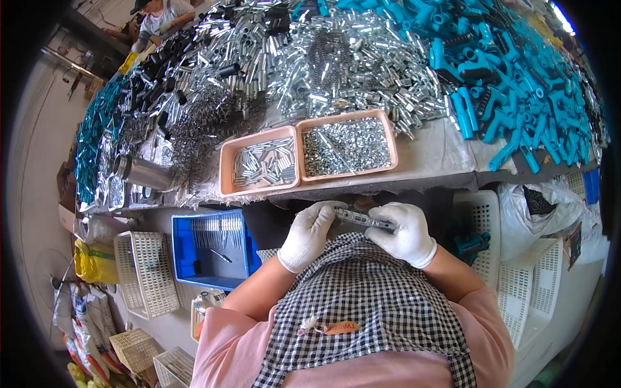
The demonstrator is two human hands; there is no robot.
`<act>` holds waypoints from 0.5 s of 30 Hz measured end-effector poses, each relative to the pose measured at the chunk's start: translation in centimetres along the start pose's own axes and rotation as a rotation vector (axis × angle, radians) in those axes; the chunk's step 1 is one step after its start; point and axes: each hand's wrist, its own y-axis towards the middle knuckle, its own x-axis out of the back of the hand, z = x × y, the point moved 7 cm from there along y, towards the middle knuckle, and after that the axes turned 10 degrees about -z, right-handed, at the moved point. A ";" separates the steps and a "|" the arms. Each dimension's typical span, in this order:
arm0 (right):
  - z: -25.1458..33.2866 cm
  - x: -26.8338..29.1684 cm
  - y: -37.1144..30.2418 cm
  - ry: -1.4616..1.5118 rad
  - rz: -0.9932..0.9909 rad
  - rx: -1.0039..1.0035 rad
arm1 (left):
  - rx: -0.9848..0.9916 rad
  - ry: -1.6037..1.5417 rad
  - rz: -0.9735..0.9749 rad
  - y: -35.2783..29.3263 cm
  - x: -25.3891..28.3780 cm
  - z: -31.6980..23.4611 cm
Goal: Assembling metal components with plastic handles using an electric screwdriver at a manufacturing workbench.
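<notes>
Silver tube (359,219), held crosswise, between gloved left hand (306,235) and right hand (405,234)

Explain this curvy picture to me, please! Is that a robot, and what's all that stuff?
No robot here: it's a person in white gloves. There is just one picture, taken by a camera worn on the person's head and looking down. Its very wide lens makes straight edges bend.

The left hand and right hand hold a metal tube between them, in front of a checked apron.

On the table are big heaps: shiny metal parts, dark springs and blue-green pieces. Near its front edge, one pink tray holds short rods; its neighbour holds lots of tiny metal bits.
</notes>
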 end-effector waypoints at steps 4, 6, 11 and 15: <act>0.1 0.6 0.5 0.017 -0.008 0.024 | -0.027 0.004 0.074 0.3 -0.8 -1.5; 0.0 1.6 0.5 0.009 -0.035 0.040 | -0.026 0.006 0.117 0.8 -1.9 -2.1; -0.2 4.7 0.3 -0.053 -0.140 0.127 | -0.178 0.270 0.186 2.1 -4.2 -3.6; -2.6 6.2 -0.2 0.096 -0.197 -0.026 | -0.131 0.045 0.342 3.4 -7.1 -5.6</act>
